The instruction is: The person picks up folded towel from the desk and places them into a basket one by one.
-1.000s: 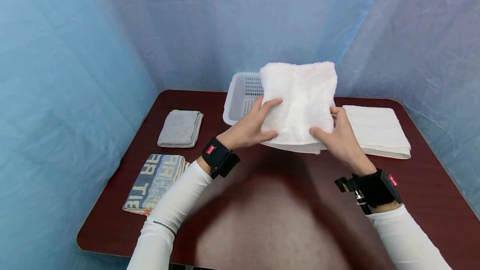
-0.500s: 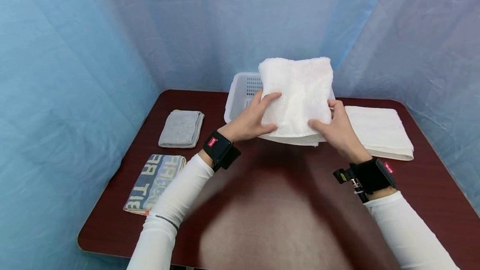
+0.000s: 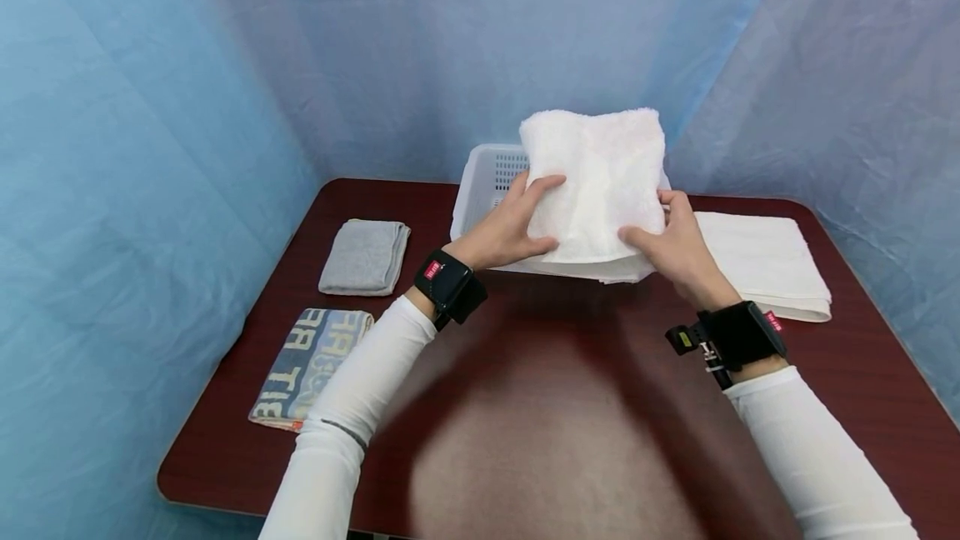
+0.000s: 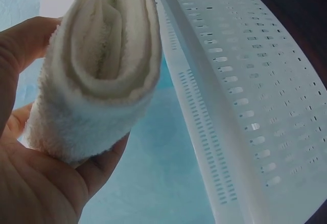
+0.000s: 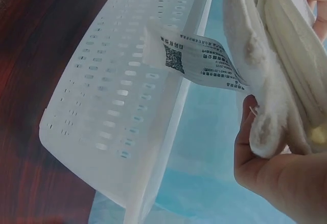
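Observation:
A folded white towel (image 3: pixel 596 190) is held up between both hands, in front of and over the white plastic basket (image 3: pixel 474 190). My left hand (image 3: pixel 506 227) grips its left side, thumb and fingers around the thick folded layers, as the left wrist view shows. On the opposite side my right hand (image 3: pixel 678 248) pinches the towel's edge, thumb on the near face. From the towel a printed care label (image 5: pixel 196 63) sticks out toward the basket wall in the right wrist view. Most of the basket's inside is hidden behind the towel.
At the table's left lie a folded grey towel (image 3: pixel 363 257) and a folded blue towel with cream lettering (image 3: pixel 300 373). Another folded white towel (image 3: pixel 761 261) lies on the right. Blue curtains (image 3: pixel 450 40) stand behind and beside the dark red table (image 3: pixel 570 440).
Both hands have moved the white towel slightly away from me, toward the basket, and it sits a little higher in the head view. The grips look the same.

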`<state>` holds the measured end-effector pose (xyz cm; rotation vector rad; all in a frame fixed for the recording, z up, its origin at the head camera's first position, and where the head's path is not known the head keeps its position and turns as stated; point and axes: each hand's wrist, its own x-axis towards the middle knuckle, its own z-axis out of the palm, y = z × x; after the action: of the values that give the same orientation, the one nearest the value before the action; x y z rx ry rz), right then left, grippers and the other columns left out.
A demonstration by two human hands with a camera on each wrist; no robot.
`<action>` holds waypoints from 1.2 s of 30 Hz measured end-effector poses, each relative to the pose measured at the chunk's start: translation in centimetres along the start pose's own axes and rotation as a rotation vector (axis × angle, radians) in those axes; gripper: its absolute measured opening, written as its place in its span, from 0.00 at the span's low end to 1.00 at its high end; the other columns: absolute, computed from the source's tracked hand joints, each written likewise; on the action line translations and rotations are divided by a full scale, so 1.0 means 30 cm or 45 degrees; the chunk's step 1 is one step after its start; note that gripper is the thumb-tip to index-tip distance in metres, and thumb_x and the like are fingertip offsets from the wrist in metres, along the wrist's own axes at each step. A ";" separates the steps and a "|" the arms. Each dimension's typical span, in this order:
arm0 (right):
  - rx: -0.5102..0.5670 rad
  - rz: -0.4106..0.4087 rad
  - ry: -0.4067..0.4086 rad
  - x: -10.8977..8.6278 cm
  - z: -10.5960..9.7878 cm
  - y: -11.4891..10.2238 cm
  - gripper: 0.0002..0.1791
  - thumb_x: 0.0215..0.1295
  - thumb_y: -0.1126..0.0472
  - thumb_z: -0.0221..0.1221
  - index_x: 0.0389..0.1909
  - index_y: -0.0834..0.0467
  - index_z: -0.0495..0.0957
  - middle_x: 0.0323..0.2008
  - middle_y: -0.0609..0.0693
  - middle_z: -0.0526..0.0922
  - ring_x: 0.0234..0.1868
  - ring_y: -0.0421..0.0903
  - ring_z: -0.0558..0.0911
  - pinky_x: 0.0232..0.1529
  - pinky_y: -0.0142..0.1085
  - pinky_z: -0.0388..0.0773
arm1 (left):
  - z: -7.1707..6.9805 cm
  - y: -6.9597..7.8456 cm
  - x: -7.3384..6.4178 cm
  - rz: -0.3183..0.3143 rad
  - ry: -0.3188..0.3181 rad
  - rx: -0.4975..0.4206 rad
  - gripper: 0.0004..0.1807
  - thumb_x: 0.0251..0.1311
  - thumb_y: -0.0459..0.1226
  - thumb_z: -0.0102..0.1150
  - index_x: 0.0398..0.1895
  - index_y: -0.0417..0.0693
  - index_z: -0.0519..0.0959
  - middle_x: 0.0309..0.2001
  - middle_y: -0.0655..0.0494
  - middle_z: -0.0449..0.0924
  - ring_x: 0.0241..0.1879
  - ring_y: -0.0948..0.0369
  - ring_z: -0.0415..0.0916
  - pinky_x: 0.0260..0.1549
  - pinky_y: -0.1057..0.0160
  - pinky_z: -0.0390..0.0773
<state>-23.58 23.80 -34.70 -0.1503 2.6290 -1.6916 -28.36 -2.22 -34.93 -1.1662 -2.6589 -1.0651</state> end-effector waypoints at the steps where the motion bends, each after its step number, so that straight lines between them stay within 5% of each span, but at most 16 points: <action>1: -0.001 0.004 0.003 0.003 -0.003 0.002 0.41 0.70 0.59 0.57 0.74 0.64 0.42 0.66 0.68 0.61 0.60 0.58 0.71 0.45 0.29 0.74 | 0.000 0.000 0.004 -0.008 -0.003 -0.001 0.46 0.59 0.39 0.69 0.77 0.48 0.53 0.74 0.42 0.45 0.69 0.54 0.54 0.61 0.61 0.69; 20: 0.046 0.021 0.074 0.060 -0.003 0.025 0.41 0.68 0.60 0.58 0.72 0.68 0.45 0.67 0.69 0.61 0.60 0.57 0.70 0.49 0.34 0.72 | 0.003 -0.024 0.057 -0.046 -0.010 0.011 0.45 0.59 0.38 0.69 0.76 0.48 0.54 0.74 0.41 0.46 0.69 0.53 0.56 0.60 0.59 0.69; 36: 0.030 0.056 0.091 0.108 0.005 0.036 0.44 0.69 0.61 0.58 0.75 0.66 0.42 0.69 0.69 0.58 0.65 0.60 0.67 0.60 0.50 0.68 | 0.000 -0.048 0.115 -0.117 -0.040 0.032 0.46 0.58 0.35 0.69 0.77 0.49 0.54 0.75 0.40 0.44 0.72 0.54 0.51 0.63 0.60 0.66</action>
<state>-26.86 23.83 -35.59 -0.0322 2.6402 -1.7449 -31.79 -0.73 -34.71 -1.0753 -2.7662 -1.0313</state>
